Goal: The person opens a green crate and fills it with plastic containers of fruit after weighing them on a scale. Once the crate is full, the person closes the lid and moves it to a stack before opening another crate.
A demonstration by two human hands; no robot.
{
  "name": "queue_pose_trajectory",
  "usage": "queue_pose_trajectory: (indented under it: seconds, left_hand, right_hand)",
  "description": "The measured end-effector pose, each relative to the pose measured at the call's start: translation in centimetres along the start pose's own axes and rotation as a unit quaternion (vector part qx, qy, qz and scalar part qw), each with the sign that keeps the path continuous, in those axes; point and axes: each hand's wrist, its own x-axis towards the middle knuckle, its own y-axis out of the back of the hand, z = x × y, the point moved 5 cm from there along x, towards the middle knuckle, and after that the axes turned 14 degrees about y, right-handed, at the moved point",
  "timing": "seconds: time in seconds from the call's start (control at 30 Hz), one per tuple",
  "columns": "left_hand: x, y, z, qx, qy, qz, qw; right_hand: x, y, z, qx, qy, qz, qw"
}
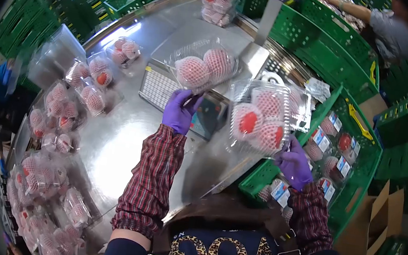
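Note:
My left hand (180, 112), in a purple glove, pinches the near edge of a clear plastic fruit pack (205, 67). Two round fruits in pink foam nets show in it, and it overlaps the weighing scale's plate (188, 40). On the right, my purple-gloved right hand (294, 164) grips the corner of another clear fruit pack (261, 117). Three netted fruits are visible inside, two with red skin showing. Below my left hand lies the scale's keypad and display panel (167, 88). Close by my right hand stands a green crate (363, 188) holding several labelled fruit packs (321, 139).
Many netted fruit packs (43, 177) crowd the steel table's left side, beside stacked clear plastic containers (56, 58). A tall stack of packs (217, 0) stands behind the scale. Green crates (322, 45) line the back, where another person (392, 31) reaches in. A cardboard box (385, 223) sits at right.

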Motion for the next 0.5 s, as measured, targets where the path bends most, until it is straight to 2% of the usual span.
queue_pose_trajectory:
  seconds: [0.03,0.07,0.1,0.13,0.2,0.27,0.3,0.33,0.4,0.5]
  left_hand:
    - [-1.3,-1.1,-1.3,0.023,0.074,-0.015,0.997]
    - [-3.9,-2.6,-2.2,0.047,0.149,-0.030,0.987]
    - [-6.0,-3.2,-3.6,0.071,0.224,-0.044,0.971]
    - [-7.1,-2.7,-4.5,0.074,0.249,-0.069,0.963]
    - [-9.3,-1.1,-5.1,0.075,0.291,-0.117,0.946]
    - [-10.5,0.4,-4.9,0.036,0.279,-0.088,0.956]
    - [-11.0,1.0,-5.0,0.015,0.271,-0.072,0.960]
    - [-11.4,1.8,-5.3,0.020,0.243,-0.049,0.969]
    - [-11.9,3.1,-6.2,0.030,0.183,-0.004,0.983]
    - [-12.6,2.5,-6.7,0.038,0.118,0.018,0.992]
  right_hand:
    - [-0.9,-0.6,-0.3,0.006,-0.008,0.029,1.000]
    - [-1.5,-0.1,0.2,0.033,-0.006,-0.018,0.999]
    - [-2.1,-0.7,0.1,-0.009,-0.043,-0.034,0.998]
    - [-2.5,-1.4,0.1,-0.052,-0.083,-0.050,0.994]
    - [-2.6,-1.5,1.3,-0.169,-0.090,-0.156,0.969]
    - [-1.1,-0.9,0.5,-0.290,-0.075,-0.143,0.943]
    - [1.2,0.8,-1.1,-0.502,0.075,-0.090,0.857]
    - [3.2,2.3,-2.2,-0.674,0.220,-0.033,0.704]
    - [5.9,3.9,-1.3,-0.813,0.277,-0.015,0.513]
    - [8.0,5.9,1.0,-0.807,0.122,-0.073,0.573]
